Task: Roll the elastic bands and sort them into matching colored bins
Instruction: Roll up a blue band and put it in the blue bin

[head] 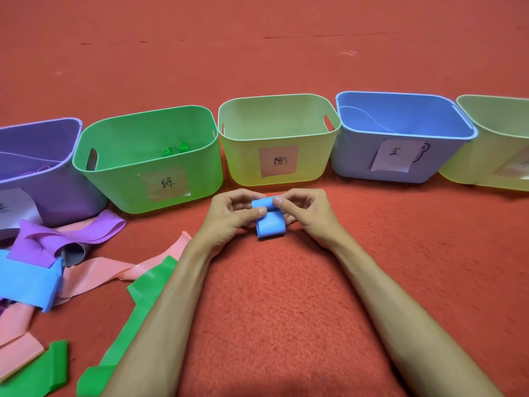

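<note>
A blue elastic band is held over the red carpet in front of the bins, partly rolled at its top. My left hand pinches its upper left edge between thumb and fingers. My right hand pinches its upper right edge. The band's loose end hangs down between both hands. The blue bin stands behind and to the right. A green bin at the left holds two rolled green bands.
A purple bin stands at the far left, a yellow-green bin sits in the middle and another yellow-green bin is at the right edge. Loose purple, pink, blue and green bands lie heaped at the left.
</note>
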Tool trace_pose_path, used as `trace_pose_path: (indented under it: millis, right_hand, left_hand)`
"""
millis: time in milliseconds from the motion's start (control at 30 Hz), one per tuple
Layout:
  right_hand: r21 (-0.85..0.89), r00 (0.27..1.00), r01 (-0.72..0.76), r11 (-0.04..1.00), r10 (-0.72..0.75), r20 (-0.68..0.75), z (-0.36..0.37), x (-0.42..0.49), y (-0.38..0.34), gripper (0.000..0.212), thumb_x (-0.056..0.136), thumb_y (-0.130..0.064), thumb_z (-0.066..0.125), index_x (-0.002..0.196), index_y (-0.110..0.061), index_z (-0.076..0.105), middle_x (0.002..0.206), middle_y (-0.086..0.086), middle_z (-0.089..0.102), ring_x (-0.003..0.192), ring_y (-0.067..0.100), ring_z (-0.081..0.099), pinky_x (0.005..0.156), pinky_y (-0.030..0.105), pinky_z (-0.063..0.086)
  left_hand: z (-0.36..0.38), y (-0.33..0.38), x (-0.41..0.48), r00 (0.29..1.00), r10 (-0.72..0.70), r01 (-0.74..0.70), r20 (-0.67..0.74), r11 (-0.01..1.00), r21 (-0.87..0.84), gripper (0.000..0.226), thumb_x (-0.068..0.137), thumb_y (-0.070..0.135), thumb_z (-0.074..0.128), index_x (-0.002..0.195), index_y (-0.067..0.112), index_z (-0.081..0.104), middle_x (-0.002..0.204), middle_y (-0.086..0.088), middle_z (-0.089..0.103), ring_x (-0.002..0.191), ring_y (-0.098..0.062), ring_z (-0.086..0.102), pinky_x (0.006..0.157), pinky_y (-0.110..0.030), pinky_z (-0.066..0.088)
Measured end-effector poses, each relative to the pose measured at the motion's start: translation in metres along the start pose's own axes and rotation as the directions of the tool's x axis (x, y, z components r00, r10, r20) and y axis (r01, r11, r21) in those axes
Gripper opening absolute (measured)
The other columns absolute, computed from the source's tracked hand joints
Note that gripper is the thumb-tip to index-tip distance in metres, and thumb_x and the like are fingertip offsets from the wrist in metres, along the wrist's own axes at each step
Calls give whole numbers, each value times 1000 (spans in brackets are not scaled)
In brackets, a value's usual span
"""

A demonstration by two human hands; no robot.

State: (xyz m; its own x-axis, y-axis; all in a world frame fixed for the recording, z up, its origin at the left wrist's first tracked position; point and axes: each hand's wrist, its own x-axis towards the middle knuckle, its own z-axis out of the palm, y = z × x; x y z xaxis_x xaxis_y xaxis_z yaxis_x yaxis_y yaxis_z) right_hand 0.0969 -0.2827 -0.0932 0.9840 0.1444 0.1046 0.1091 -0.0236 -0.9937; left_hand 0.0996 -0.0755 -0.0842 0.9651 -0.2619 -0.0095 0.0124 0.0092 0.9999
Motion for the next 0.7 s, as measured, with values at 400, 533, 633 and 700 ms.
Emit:
trace_pose_path:
  millis: [400,533,633,700]
  right_hand:
    - [30,995,75,997,-77,65,-6,-1,3,24,90,-2,76,113,-1,75,106,22,76,92,22,71,78,41,62]
    - [13,996,31,999,-32,86,0,2,0,19,93,-18,73,106,-4,75,88,12,76,76,18,67,67,31,58]
    - [-6,998,15,1000,-15,62,3,2,1,12,99,-14,69,94,-4,74,67,-2,71,57,9,62,56,19,52]
    - [7,998,14,1000,-14,56,2,1,2,10,98,-8,69,93,-2,74,66,-3,71,55,6,60,53,16,49]
  left_hand:
    - [-1,1,1,998,-59,59,-1,998,7,11,94,13,72,101,8,78,79,-7,72,61,-9,58,56,-15,49]
    - [1,4,-3,1000,-28,28,-3,999,-17,21,91,1,72,112,-2,72,85,-9,73,59,-4,63,53,-14,47]
    - [2,5,-3,1000,-4,4,3,1000,6,26,85,-1,78,109,4,70,89,-12,73,62,-12,65,56,-19,50]
    - [1,4,-3,1000,-3,3,21,1000,10,32,79,4,83,107,7,70,90,-11,72,65,-17,64,57,-22,51]
